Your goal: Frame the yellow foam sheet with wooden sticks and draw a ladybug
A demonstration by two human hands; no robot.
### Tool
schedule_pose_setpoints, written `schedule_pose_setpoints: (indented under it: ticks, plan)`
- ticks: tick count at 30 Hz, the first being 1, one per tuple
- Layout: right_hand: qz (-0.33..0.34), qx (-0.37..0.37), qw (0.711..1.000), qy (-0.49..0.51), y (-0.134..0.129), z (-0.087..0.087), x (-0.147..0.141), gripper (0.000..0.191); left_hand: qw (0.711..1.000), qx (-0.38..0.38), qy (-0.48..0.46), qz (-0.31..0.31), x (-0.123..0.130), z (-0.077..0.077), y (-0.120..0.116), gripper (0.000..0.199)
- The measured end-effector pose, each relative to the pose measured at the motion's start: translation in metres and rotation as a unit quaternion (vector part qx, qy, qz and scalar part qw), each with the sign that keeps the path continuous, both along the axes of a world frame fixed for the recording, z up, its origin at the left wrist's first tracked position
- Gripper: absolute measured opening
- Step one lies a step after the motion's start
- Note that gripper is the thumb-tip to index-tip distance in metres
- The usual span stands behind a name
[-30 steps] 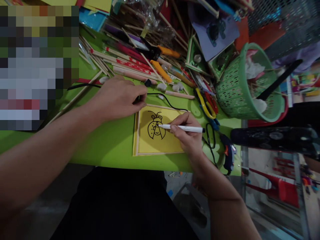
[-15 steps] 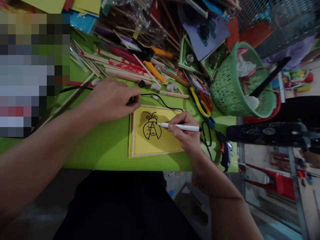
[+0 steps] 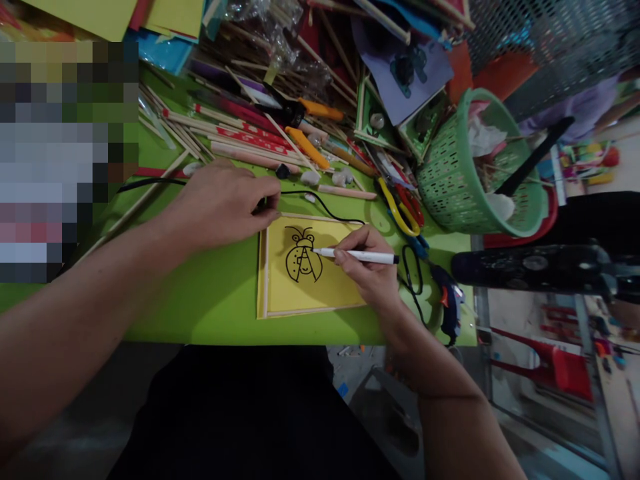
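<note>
A yellow card [image 3: 335,290] edged with thin wooden sticks lies flat on the green table. It bears a ladybug drawing [image 3: 304,257] in black line, with feelers, round eyes and a few spots on the left wing. My right hand [image 3: 373,267] grips a white marker [image 3: 363,255] with a black end, its tip at the top of the right wing. The right hand covers part of the card's right side. With curled fingers, my left hand [image 3: 225,200] holds the card's upper left corner; a dark gap shows between thumb and forefinger.
Behind the card lie pebbles [image 3: 310,178], wooden sticks [image 3: 240,143] and orange-handled cutters [image 3: 307,147]. Yellow-handled scissors [image 3: 397,207], a glue gun [image 3: 451,303] and a green basket [image 3: 447,160] stand to the right. A black cable [image 3: 325,205] runs along the card's top edge.
The marker tip has shifted very slightly along the top of the right wing. The left hand keeps its place at the corner; the view has tilted a little.
</note>
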State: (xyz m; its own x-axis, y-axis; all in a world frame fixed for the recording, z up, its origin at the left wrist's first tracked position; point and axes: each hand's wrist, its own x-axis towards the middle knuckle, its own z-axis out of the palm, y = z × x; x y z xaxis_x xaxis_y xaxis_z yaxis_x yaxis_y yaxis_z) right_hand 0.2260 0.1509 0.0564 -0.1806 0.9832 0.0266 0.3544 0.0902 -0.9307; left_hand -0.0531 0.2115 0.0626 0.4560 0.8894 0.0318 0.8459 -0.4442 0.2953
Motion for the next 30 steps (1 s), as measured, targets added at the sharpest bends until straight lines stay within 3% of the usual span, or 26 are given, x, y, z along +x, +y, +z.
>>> schedule_pose_setpoints:
  ticks: [30]
  plan:
    - [0.005, 0.003, 1.000, -0.012, 0.0000, 0.0024, -0.0039, 0.018, 1.000, 0.007, 0.004, -0.003, 0.0008, 0.0010, -0.0004, 0.032]
